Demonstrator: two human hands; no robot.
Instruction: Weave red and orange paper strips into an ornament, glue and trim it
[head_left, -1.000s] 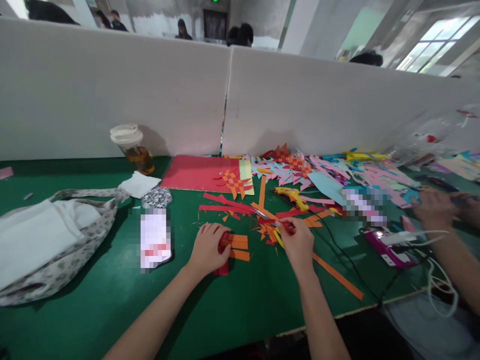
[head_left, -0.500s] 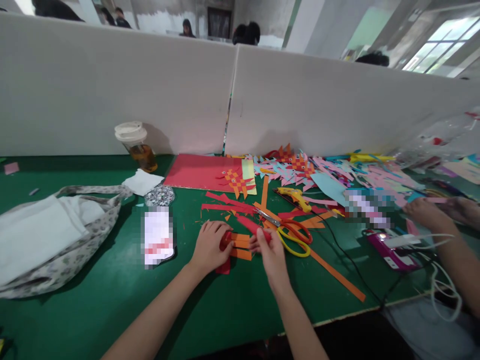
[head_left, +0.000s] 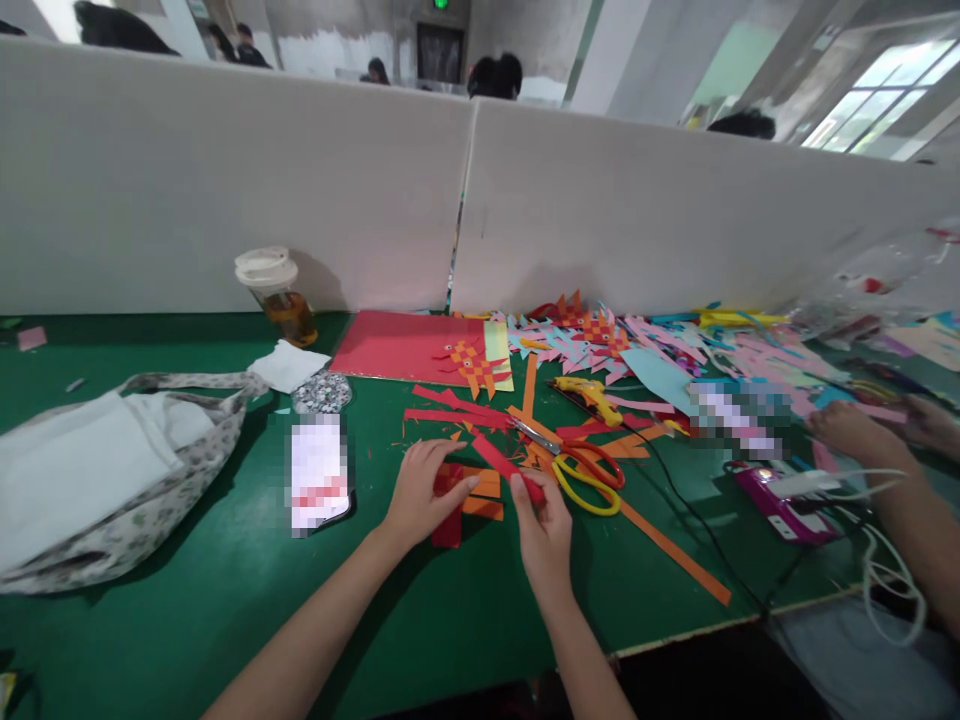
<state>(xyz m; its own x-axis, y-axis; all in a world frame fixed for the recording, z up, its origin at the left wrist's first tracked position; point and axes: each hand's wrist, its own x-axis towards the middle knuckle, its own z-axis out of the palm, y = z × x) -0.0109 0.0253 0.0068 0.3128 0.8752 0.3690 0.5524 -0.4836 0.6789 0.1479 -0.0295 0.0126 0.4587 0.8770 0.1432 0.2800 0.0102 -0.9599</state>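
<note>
My left hand (head_left: 421, 492) presses its fingers down on a small weave of red and orange paper strips (head_left: 469, 493) on the green table (head_left: 225, 600). My right hand (head_left: 541, 520) pinches one end of a red paper strip (head_left: 501, 462) that slants up and to the left over the weave. Yellow-and-red scissors (head_left: 581, 465) lie loose just right of my right hand. Loose red and orange strips (head_left: 457, 408) are scattered behind the weave.
A floral bag (head_left: 112, 480) lies at left, with a lidded cup (head_left: 274, 295), white tissue (head_left: 287, 365) and red sheet (head_left: 397, 345) behind. A yellow glue gun (head_left: 589, 392) and a heap of paper shapes (head_left: 675, 345) lie right. Another person's hands (head_left: 851, 430) work at far right.
My right hand left the scissors on the table, moved left and took hold of a red strip. My left hand stayed on the weave.
</note>
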